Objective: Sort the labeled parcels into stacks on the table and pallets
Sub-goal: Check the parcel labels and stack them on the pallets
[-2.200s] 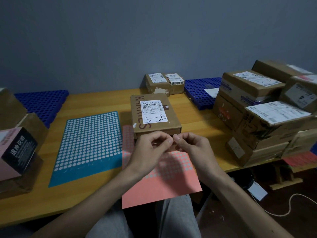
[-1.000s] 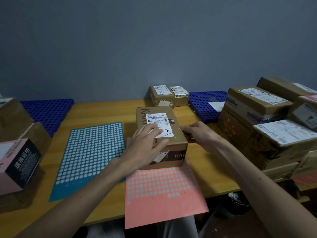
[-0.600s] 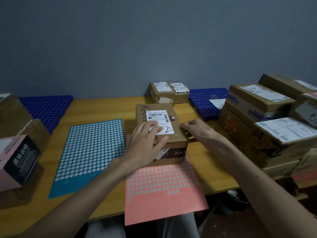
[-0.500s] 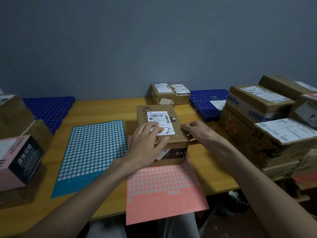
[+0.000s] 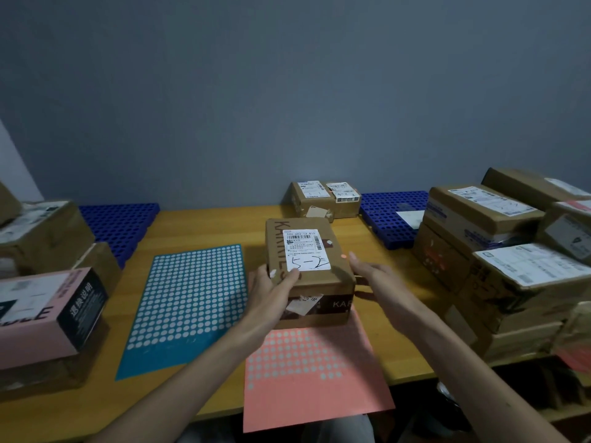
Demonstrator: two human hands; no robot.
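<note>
The brown parcel (image 5: 307,251) sits mid-table (image 5: 224,225), label up, its near end over the far edge of a pink dotted sheet (image 5: 313,378); the left hand (image 5: 271,292) grips its near-left corner, thumb on the label; the right hand (image 5: 377,279) lies with straight fingers just beside its right face, holding nothing; a teal dotted sheet (image 5: 188,308) lies left; stacked parcels (image 5: 511,266) stand right.

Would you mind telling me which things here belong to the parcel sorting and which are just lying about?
In the job: brown parcel marked 5-2, gripped by the left hand, right hand beside it; right parcel stack; left parcel stack; blue pallets.
Lying about: teal dot sheet; pink dot sheet, partly under the parcel.
</note>
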